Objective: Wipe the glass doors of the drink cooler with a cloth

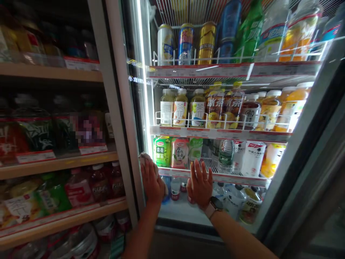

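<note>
My left hand (153, 180) lies over a greyish cloth (145, 156), pressing it against the glass door (185, 215) of a lit drinks cooler, near the door's left edge. Parts of the cloth show past my fingertips and beside the palm; the rest is under the hand. To the right, my right hand (201, 183) rests with fingers spread on the same glass, holding nothing. A watch (215, 207) is on that wrist. Behind the glass, close to my hands, stand a green drink carton (161, 151), a red one (179, 153) and a clear water bottle (225, 157).
Cooler shelves hold cans (207, 43), tea bottles (197, 108) and several other drinks behind wire rails. A dark door frame (304, 158) bounds the glass at right. On the left, wooden shelves (54, 165) carry more bottles, beside a grey upright post (115, 90).
</note>
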The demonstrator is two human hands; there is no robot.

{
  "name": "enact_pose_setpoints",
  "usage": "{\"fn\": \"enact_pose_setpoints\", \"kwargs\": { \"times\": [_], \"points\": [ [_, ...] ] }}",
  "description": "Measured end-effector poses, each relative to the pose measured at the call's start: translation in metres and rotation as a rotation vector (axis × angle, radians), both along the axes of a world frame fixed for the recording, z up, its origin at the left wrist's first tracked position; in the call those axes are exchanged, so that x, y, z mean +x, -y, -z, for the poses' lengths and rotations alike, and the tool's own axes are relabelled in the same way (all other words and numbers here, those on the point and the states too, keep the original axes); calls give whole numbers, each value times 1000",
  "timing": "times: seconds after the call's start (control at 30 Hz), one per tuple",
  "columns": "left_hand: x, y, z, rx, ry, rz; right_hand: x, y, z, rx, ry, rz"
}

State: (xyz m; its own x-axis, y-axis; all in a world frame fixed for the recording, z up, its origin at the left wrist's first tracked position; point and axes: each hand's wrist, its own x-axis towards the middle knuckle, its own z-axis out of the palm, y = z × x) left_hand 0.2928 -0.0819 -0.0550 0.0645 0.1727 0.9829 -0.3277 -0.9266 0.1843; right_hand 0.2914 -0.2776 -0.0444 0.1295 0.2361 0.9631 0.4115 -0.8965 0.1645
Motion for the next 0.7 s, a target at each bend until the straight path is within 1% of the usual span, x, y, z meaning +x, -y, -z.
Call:
{"fn": "enact_pose_setpoints", "kwargs": {
  "times": [0.07, 0.2, 0.27, 0.33, 0.4, 0.47, 0.5, 0.57, 0.63, 0.7],
  "points": [
    [2, 21, 6, 17, 24, 5, 0, -1, 0, 4, 3, 6],
    [3, 68, 14, 132, 75, 52, 1, 0, -1, 4, 22, 19],
    [1, 83, 17, 183, 73, 84, 2, 1, -1, -8, 34, 10],
    [-1, 87, 17, 248, 65, 107, 2, 3, -1, -23, 37, -4],
    [-3, 80, 15, 333, 60, 110, 2, 4, 0, -29, 27, -6],
    [-4, 64, 11, 390, 48, 81, 0, 5, 0, -24, 15, 3],
    [-5, 54, 9, 390, 37, 58, 0, 5, 0, -21, 13, 9],
    [-5, 32, 5, 334, 10, 9, -1, 4, 1, -17, 6, 18],
    [-6, 14, 2, 239, -21, -18, -2, 3, 1, -12, 4, 22],
    [-6, 5, 1, 132, -54, -16, -2, 3, 2, -13, -3, 25]
  ]
}}
